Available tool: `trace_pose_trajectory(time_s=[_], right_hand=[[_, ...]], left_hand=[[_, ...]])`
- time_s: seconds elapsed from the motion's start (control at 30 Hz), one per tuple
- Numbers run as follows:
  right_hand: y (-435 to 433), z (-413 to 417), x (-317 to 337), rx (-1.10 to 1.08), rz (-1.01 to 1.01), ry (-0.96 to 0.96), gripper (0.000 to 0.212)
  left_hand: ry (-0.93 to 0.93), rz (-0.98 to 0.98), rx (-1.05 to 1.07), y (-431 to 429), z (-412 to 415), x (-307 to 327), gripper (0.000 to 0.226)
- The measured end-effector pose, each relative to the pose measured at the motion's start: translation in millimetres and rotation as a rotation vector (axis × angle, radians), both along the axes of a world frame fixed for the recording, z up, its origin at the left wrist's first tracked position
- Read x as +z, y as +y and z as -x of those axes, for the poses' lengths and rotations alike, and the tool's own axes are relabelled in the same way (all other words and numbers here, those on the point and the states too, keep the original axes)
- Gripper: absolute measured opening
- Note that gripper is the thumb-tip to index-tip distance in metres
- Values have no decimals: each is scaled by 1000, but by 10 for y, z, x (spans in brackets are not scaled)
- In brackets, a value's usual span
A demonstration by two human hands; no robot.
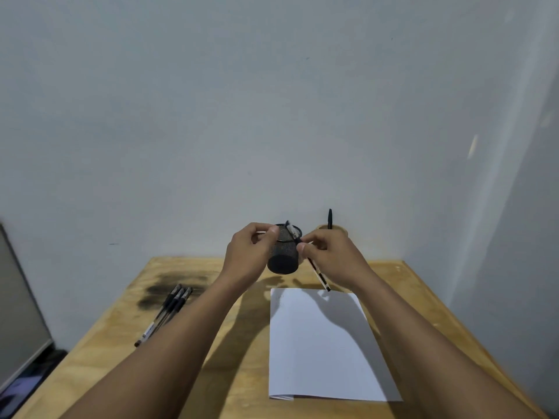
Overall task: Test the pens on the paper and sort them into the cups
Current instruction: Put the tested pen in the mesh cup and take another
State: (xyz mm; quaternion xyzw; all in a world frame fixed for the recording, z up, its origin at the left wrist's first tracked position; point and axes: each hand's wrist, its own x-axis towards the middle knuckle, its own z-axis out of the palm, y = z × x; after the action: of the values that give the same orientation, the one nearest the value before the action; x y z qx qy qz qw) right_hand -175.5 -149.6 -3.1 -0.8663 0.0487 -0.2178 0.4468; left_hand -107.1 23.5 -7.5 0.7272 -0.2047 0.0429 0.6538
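Note:
My right hand (329, 255) grips a black-and-white pen (319, 276) above the table; the pen slants from lower right up to its clear tip end by the mesh cup's rim. My left hand (251, 249) is raised beside it, fingers pinched together just left of the pen's upper end; anything in the pinch is hidden. Behind both hands stands a black mesh cup (282, 260). A tan cup (338, 228) peeks out behind my right hand with one black pen (329, 219) upright in it. White paper (317, 343) lies below. Three pens (169, 306) lie at the left.
The wooden table (187, 373) has a dark smudge (169, 288) near the three pens. A pale wall stands right behind the cups and along the right side. A grey panel (18, 297) stands off the table's left edge.

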Motion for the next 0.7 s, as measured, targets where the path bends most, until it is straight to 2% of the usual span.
trace_pose_trajectory(time_s=[0.1, 0.2, 0.27, 0.43, 0.53, 0.7], right_hand=[[-59, -100, 55, -59, -53, -41, 8], [-106, -228, 154, -105, 6, -81, 9], [-122, -321, 267, -132, 0, -127, 2], [-148, -613, 461, -163, -60, -216, 14], [-147, -822, 451, -154, -60, -211, 14], [-94, -1147, 320, -155, 21, -86, 10]], left_hand=[[-2, -90, 89, -13, -114, -120, 21], [-12, -242, 113, -65, -271, -267, 46], [-1, -319, 115, -120, -385, -354, 63], [31, -363, 79, -293, -633, -500, 88], [27, -349, 59, -380, -739, -579, 89], [2, -263, 45, -472, -843, -706, 69]])
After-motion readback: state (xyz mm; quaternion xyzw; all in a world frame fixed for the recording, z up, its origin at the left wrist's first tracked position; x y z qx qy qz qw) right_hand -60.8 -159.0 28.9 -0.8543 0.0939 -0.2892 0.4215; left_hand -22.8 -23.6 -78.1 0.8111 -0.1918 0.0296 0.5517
